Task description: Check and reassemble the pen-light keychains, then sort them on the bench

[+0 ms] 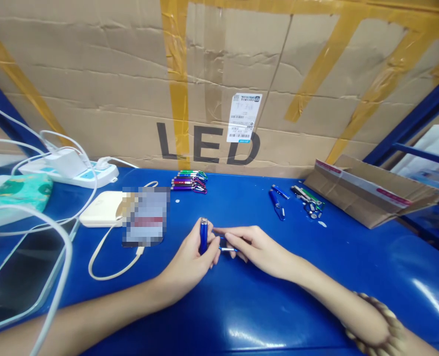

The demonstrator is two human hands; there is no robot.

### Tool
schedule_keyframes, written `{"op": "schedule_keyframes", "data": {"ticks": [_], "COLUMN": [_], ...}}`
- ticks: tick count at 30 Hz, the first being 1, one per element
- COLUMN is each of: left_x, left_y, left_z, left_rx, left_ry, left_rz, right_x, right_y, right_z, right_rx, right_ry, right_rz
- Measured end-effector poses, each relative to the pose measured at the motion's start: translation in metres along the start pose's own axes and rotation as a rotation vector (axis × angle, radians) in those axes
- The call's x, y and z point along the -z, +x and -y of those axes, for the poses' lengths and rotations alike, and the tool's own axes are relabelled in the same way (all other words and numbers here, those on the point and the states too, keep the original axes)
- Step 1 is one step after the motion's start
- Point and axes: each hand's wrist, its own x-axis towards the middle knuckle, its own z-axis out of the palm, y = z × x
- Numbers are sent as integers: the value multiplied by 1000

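While left hand (189,262) clasps upright tube (203,236), right hand (260,247) pinches clip (225,249).

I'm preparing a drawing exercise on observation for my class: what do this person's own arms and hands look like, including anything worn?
Both the left hand and right hand are ungloved, and no sleeves show. The right forearm wears a chunky brown-and-cream bracelet, seemingly beaded. Nothing is visibly worn on the left forearm.
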Motion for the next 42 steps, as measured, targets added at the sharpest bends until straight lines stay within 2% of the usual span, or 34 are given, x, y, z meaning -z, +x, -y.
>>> {"op": "schedule_keyframes", "data": {"ticks": [2, 6, 10, 14, 19, 24, 27, 30, 35, 38, 42], "left_x": [0, 2, 2, 2, 2, 4, 4, 4, 4, 4, 3], "left_y": [0, -1, -5, -8, -10, -12, -13, -14, -14, -12, -10], "left_z": [1, 2, 0, -3, -8, -12, -12, -12, -16, -15, -10], "left_rx": [-9, -73, -149, -155, -140, -70, -5, 49, 60, 57, 26], "left_ry": [1, 91, 198, 223, 231, 272, 379, 411, 162, 148, 396], "left_rz": [-36, -105, -112, -98, -77, 58, 110, 146, 135, 114, 104], "right_x": [2, 4, 4, 1, -2, 0, -6, -13, -8, 4, 7], "right_y": [-1, -4, -5, -4, -4, -6, -6, -4, -4, -6, -7], "right_z": [-1, 0, 1, 0, -5, -5, -1, 2, -1, -1, 1], "right_rx": [27, 196, 244, 271, 321, 388, 468, 531, 457, 327, 151], "right_ry": [-90, -299, -323, -326, -357, -397, -398, -378, -308, -231, -6], "right_rz": [-16, -28, -28, -58, -174, -443, -517, -496, -405, -238, 0]}}
